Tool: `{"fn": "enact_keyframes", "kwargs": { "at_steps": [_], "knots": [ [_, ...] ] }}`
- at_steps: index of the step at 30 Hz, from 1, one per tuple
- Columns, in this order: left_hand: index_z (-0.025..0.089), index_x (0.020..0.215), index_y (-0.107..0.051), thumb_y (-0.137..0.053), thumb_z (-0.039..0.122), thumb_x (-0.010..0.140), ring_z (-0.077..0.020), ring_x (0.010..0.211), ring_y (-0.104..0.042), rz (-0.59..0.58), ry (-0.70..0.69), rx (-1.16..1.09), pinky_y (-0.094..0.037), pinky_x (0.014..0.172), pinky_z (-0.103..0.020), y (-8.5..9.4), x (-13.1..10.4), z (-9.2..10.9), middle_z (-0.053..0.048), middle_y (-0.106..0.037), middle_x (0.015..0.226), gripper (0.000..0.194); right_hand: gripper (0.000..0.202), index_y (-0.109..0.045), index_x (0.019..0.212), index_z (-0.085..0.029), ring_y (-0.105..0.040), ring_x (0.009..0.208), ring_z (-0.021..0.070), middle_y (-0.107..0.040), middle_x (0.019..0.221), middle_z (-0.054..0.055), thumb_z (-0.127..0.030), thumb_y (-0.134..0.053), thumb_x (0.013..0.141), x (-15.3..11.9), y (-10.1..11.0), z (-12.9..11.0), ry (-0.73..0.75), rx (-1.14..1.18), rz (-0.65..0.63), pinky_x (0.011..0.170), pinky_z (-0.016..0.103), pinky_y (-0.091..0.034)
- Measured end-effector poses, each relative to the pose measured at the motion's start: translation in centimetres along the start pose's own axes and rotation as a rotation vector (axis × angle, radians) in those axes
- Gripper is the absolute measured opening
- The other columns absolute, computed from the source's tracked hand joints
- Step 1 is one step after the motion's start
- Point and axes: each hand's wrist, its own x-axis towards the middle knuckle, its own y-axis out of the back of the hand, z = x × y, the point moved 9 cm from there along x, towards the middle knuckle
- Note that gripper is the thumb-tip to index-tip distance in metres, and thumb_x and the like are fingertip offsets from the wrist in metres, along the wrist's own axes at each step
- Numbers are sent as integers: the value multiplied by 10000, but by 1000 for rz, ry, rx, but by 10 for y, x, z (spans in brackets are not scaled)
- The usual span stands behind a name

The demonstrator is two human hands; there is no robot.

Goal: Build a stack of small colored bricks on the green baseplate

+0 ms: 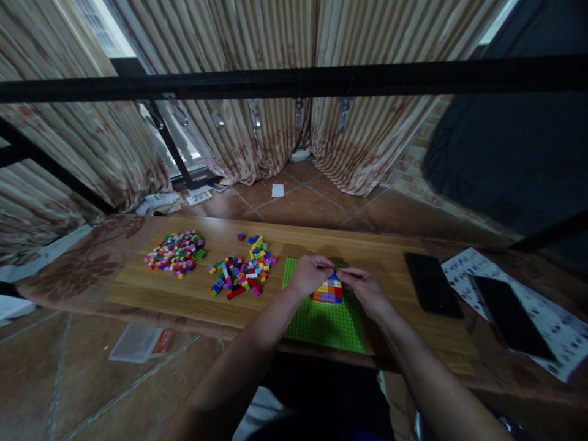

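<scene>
Currently, I have the left hand (309, 277) and right hand (364, 286) at the far edge of the multicoloured brick block (327, 294), which sits on the green baseplate (321, 331) on the desk (381, 243). The fingers of each hand are bunched near the blue bricks (334, 277); I cannot tell whether they are clamped on a piece. For good alignment, I would match studs before applying force, brace the block from both sides, and press vertically with even load. Sideways pressure could shear the upper rows. Loose bricks (239, 274) lie left of the baseplate.
</scene>
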Motion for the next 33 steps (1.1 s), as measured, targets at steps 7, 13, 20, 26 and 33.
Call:
{"fn": "enact_keyframes", "kwargs": {
  "at_steps": [7, 13, 20, 26, 33],
  "knots": [
    [143, 854, -720, -566, 68, 737, -121, 782, -676, 10, -16, 68, -536, 785, -222, -2, -1, 1, -31, -743, 876, 207, 339, -745, 773, -203, -657, 708, 191, -738, 764, 40, -475, -762, 573, 0, 6, 6, 29, -1, 72, 717, 327, -500],
    [159, 839, -725, -537, 58, 752, -135, 793, -679, 48, -66, 124, -528, 824, -246, -2, -8, 11, -24, -745, 848, 230, 376, -736, 737, -199, -649, 664, 183, -729, 717, 33, -484, -798, 500, -3, 2, 2, 53, 50, 85, 687, 323, -508],
    [170, 1026, -677, -458, 217, 886, -155, 941, -652, 199, -149, 102, -498, 869, -266, 41, -35, 28, -56, -716, 1022, 264, 463, -705, 861, -193, -643, 680, 153, -719, 801, 46, -574, -716, 599, -21, 24, -10, 86, 128, 207, 644, 282, -517],
    [150, 981, -665, -503, 260, 866, -155, 821, -661, 408, -68, -21, -523, 759, -262, 98, -120, -15, -41, -715, 902, 228, 373, -693, 892, -190, -649, 788, 196, -719, 875, 65, -516, -649, 716, -67, 17, -36, 244, -87, 329, 747, 334, -508],
    [180, 1007, -669, -511, 199, 840, -178, 929, -664, 513, 16, 142, -519, 857, -297, 129, -189, -57, -53, -715, 990, 231, 241, -677, 952, -228, -640, 860, 200, -688, 956, 55, -355, -491, 867, -113, -132, -47, 490, -543, -211, 777, 331, -490]
  ]
}}
